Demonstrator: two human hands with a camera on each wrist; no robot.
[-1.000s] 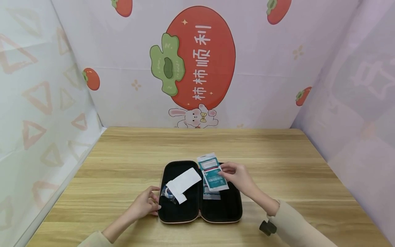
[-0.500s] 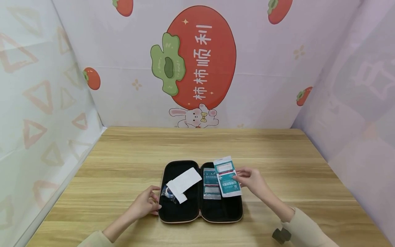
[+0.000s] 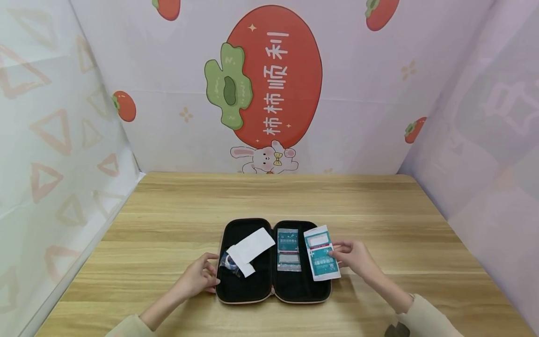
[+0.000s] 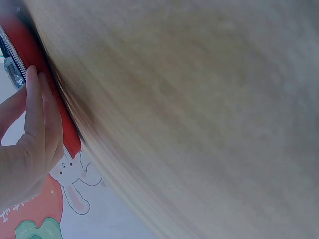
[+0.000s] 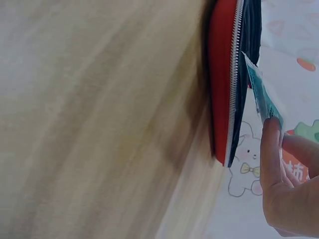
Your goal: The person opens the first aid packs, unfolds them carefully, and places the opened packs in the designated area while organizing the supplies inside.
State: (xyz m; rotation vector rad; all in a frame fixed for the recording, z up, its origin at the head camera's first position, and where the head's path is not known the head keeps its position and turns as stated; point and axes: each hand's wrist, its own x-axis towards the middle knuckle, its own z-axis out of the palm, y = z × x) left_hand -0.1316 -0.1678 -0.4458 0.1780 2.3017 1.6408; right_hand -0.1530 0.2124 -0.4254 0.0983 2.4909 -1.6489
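Note:
An unfolded zip case (image 3: 301, 292) with a black inside and red outside lies on the table. My right hand (image 3: 355, 257) pinches a teal-and-white sachet (image 3: 323, 262) by its right edge, tilted above the case's right half. In the right wrist view the sachet (image 5: 264, 97) shows nearly edge-on, between thumb and fingers. A second teal sachet (image 3: 288, 241) lies in that half, near the hinge. My left hand (image 3: 198, 276) touches the case's left edge; in the left wrist view its fairly straight fingers (image 4: 35, 102) rest against the red side (image 4: 70, 124).
In the case's left half lie a white paper piece (image 3: 252, 245) and a small clear-wrapped item (image 3: 230, 263) with something white and blue inside, partly covered by the paper. The wooden table (image 3: 269, 196) meets a printed backdrop (image 3: 358, 131) behind and at both sides.
My right hand has carried the sachet rightwards and toward me, from above the hinge to the case's right edge. This uncovered the second sachet. My left hand has stayed in place.

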